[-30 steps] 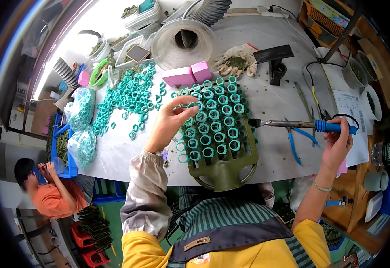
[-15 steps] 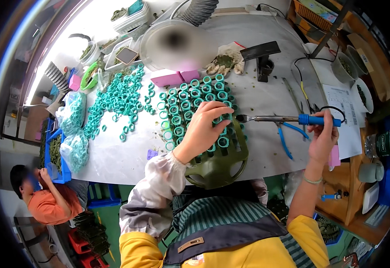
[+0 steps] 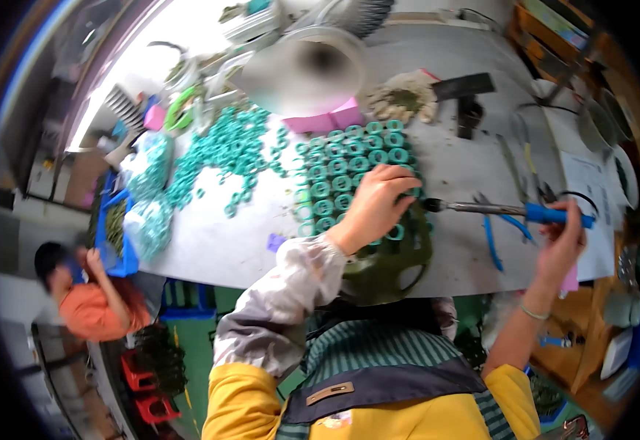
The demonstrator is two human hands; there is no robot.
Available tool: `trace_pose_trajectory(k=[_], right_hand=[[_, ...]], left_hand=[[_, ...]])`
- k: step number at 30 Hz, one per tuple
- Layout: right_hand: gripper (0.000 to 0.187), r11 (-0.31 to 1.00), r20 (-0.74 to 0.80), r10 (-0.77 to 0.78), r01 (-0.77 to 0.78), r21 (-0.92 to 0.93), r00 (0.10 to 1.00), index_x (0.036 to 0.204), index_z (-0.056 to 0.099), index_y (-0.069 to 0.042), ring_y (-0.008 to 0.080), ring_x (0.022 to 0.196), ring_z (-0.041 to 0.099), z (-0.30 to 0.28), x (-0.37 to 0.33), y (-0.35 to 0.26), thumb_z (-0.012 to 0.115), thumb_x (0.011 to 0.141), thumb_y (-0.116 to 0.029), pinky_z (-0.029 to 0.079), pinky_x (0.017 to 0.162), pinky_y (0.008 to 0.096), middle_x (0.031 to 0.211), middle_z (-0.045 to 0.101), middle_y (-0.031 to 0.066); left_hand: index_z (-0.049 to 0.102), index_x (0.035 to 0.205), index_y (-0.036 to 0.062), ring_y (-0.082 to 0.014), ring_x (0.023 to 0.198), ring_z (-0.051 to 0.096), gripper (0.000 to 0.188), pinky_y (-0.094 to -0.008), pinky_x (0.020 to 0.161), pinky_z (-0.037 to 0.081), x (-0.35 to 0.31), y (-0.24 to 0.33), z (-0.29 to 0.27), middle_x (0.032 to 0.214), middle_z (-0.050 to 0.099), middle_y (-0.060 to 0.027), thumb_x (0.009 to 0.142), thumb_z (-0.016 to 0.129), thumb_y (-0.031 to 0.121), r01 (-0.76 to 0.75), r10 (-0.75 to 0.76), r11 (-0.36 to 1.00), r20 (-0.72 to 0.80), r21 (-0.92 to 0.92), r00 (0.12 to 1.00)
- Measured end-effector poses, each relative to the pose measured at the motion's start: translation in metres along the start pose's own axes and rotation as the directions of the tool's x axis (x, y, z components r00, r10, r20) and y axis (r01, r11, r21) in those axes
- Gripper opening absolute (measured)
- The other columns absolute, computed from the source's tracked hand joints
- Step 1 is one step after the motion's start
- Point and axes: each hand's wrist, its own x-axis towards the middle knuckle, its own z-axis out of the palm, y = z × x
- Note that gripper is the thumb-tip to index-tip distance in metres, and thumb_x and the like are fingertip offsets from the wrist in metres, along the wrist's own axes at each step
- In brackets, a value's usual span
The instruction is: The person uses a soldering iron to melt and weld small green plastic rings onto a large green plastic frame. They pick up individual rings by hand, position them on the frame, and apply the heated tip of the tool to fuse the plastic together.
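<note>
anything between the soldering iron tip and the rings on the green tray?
Nothing visible. The blue-handled soldering iron in the right hand points its tip at the dark green tray of teal rings. The left hand rests on the rings right beside the tip, not across it.

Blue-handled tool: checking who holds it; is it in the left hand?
No, the right hand holds the blue-handled tool.

Blue-handled soldering iron (image 3: pixel 510 211) lies level, tip beside teal ring-filled tray (image 3: pixel 349 172).
</note>
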Motion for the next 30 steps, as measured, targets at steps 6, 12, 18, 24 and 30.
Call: trace_pose_trajectory(k=[6,12,18,24,30], right_hand=[[0.028,0.999,-0.015,-0.051,0.051,0.009,0.999,0.079,0.065,-0.004,0.0093,0.051,0.049,-0.009,0.004,-0.001,0.065,0.093,-0.028,0.041,0.049,0.0201,0.072,0.063,0.0048],[0.029,1.0,0.012,-0.022,0.022,0.019,1.0,0.078,0.066,-0.005,0.0079,0.051,0.049,0.0,0.001,-0.005,0.065,0.093,-0.03,0.041,0.05,0.0193,0.072,0.063,0.0044],[0.031,0.998,0.009,-0.055,0.055,-0.029,0.998,0.078,0.066,-0.005,0.0079,0.051,0.05,-0.001,-0.001,-0.007,0.064,0.093,-0.032,0.042,0.051,0.019,0.073,0.064,0.0045],[0.031,0.995,0.033,-0.093,0.094,-0.04,0.995,0.077,0.067,-0.005,0.0074,0.051,0.052,0.0,-0.003,-0.009,0.064,0.094,-0.031,0.042,0.05,0.0189,0.073,0.065,0.0037],[0.031,0.994,0.038,-0.109,0.11,-0.025,0.993,0.077,0.067,-0.005,0.0068,0.051,0.052,-0.012,0.0,-0.014,0.063,0.095,-0.03,0.042,0.049,0.0187,0.073,0.065,0.0042]], left_hand=[[0.065,0.104,0.0033,-0.0249,0.085,0.064,0.018,-0.0328,0.078,0.053,-0.027,-0.057,-0.081,0.096,0.064,-0.012,0.086,0.064,0.0,0.346,-0.417,0.89,-0.225,-0.295,0.88],[0.063,0.105,0.007,-0.0349,0.092,0.065,0.026,-0.0431,0.081,0.051,-0.184,-0.185,-0.183,0.098,0.066,-0.0163,0.08,0.065,0.009,0.632,-0.507,0.469,-0.398,0.617,0.764],[0.067,0.107,0.0071,-0.0267,0.088,0.065,0.026,-0.0357,0.08,0.052,-0.181,-0.18,-0.177,0.105,0.065,-0.0124,0.082,0.061,0.006,0.734,-0.697,0.55,-0.264,0.399,0.666],[0.07,0.105,0.0053,-0.0296,0.08,0.065,0.024,-0.0389,0.076,0.052,-0.201,-0.187,-0.182,0.098,0.065,-0.0149,0.083,0.06,0.005,0.71,-0.609,0.627,-0.368,0.32,0.703],[0.065,0.1,0.004,-0.0287,0.075,0.065,0.025,-0.0386,0.072,0.052,-0.171,-0.171,-0.162,0.09,0.065,-0.0144,0.08,0.073,0.017,0.748,-0.631,0.619,-0.416,0.239,0.655]])
